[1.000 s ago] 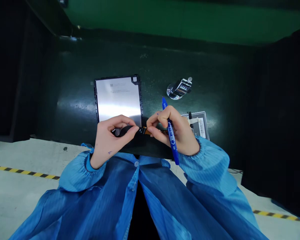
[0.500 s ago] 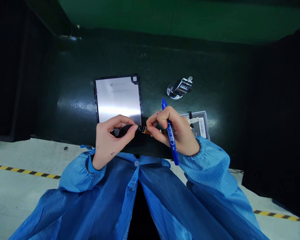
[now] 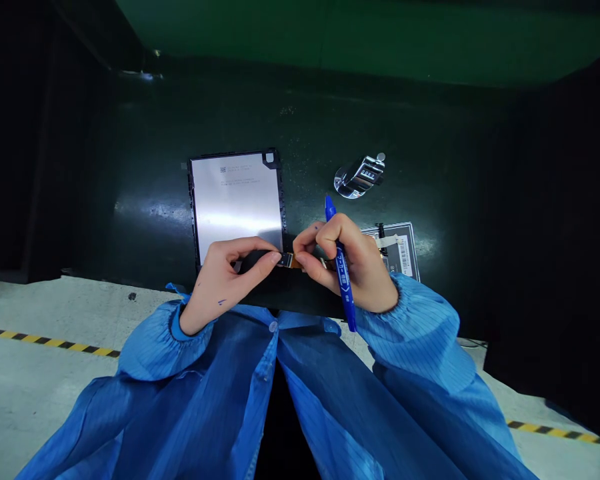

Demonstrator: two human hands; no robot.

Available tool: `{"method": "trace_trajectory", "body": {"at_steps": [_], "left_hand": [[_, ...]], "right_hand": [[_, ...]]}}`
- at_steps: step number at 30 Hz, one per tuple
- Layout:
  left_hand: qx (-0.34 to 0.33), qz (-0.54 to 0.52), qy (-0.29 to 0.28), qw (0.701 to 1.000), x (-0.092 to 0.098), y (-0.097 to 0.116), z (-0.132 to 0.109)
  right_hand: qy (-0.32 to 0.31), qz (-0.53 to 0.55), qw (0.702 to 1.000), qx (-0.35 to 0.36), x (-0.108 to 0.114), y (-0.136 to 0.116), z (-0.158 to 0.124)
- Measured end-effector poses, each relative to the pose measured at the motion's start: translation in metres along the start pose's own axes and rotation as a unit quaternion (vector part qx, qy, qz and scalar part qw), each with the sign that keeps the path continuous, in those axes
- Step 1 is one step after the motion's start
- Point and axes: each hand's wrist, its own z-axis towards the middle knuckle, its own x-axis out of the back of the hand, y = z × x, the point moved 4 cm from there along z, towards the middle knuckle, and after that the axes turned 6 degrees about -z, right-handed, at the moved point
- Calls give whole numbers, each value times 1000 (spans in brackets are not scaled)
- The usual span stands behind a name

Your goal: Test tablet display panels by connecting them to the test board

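Observation:
Near the front edge of the dark table, my left hand is closed, pinching a black flat cable whose connector end points right. Thumb and fingertips of my right hand press on a short orange flex strip that meets this connector. A blue marker pen is tucked in the same hand, slanting across it with its tip pointing away from me. Just beyond my left hand lies a display panel with a silver back and black frame. Whether the connector is fully joined is too small to tell.
A chrome tally counter stands on the table beyond my right hand. Partly hidden behind that hand is a second, dark panel with a barcode label. The table's front edge runs close to my body.
My left hand has shifted slightly right and its fingers now lie flatter over the black cable. The right hand, with the pen and the orange strip, has barely moved.

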Motion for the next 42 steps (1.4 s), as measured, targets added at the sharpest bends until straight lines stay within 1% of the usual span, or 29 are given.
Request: {"method": "trace_trajectory", "body": {"at_steps": [5,8,15,19,22,23,24,25,27,28,29,30,31,32,33,35,36,37,38,39,42], "left_hand": [[-20,10,38,999,-1,1,-4],[-16,15,50,999,-3,-1,-6],[-24,28,74,997,-6,-2,-9],[-31,24,70,997,-10,-5,-11],[-42,27,41,998,-11,-7,-13],[-52,25,44,997,-7,-7,-14],[-67,22,60,996,-1,-8,-15],[-86,15,89,992,8,-9,-17],[-119,-7,174,978,34,-13,-23],[-129,-18,218,967,49,-18,-26],[-130,-29,256,957,64,-23,-30],[-126,-39,289,948,77,-29,-34],[-119,-49,316,940,90,-34,-38],[-115,-56,338,932,100,-40,-41],[-113,-61,358,925,109,-44,-44],[-109,-65,380,916,121,-51,-48],[-111,-62,390,912,125,-53,-50],[-111,-57,394,910,128,-55,-52],[-109,-52,395,911,130,-58,-53],[-104,-50,390,914,132,-60,-54],[-92,-62,371,922,134,-70,-56]], "right_hand": [[4,-10,1000,-13,-2,-1,1],[0,-5,1000,-21,-3,0,1],[-10,-7,1000,9,-4,3,0],[-16,-10,1000,19,-9,5,0],[-17,5,1000,23,-10,8,1],[-17,0,1000,20,-8,8,1],[-10,-19,1000,18,-6,8,1],[14,-52,998,20,-2,6,0],[93,-143,985,34,4,-1,-4],[126,-188,972,62,3,-6,-8],[141,-227,958,104,-4,-11,-12],[127,-258,946,150,-17,-15,-16],[100,-282,929,216,-35,-19,-20],[52,-309,915,254,-55,-19,-23],[7,-339,903,263,-76,-16,-25],[-83,-404,884,221,-112,-3,-26],[-107,-430,875,196,-125,3,-27],[-115,-449,867,182,-134,7,-29],[-106,-461,862,180,-140,9,-32],[-85,-464,861,188,-142,9,-36],[-12,-447,864,231,-136,2,-52]]}}
